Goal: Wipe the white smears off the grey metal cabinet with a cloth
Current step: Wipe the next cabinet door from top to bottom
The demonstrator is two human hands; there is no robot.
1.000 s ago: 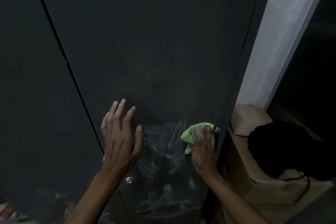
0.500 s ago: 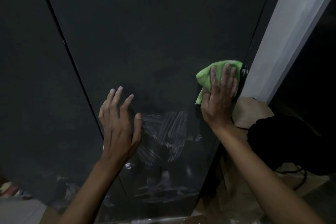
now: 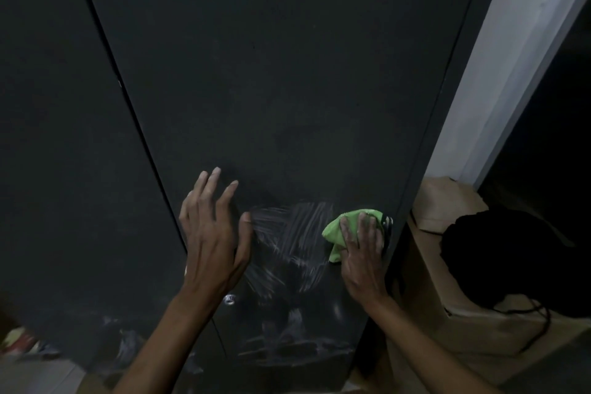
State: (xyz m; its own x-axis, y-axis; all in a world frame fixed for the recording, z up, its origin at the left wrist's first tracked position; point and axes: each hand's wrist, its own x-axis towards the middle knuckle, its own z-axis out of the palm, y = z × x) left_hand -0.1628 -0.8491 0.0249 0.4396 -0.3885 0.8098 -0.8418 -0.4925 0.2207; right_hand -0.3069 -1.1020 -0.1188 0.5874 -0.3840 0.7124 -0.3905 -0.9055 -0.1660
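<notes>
Right hand (image 3: 363, 253) presses green cloth (image 3: 348, 227) against grey cabinet (image 3: 271, 89).

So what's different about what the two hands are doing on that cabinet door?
The left hand lies bare on the grey cabinet door, fingers spread; the right hand has a green cloth under it. The left hand sits left of the white smears, the right hand to their right, near the door's edge. The right hand's fingers look dusted white; the left's do not. Both press flat, fingers straight.
</notes>
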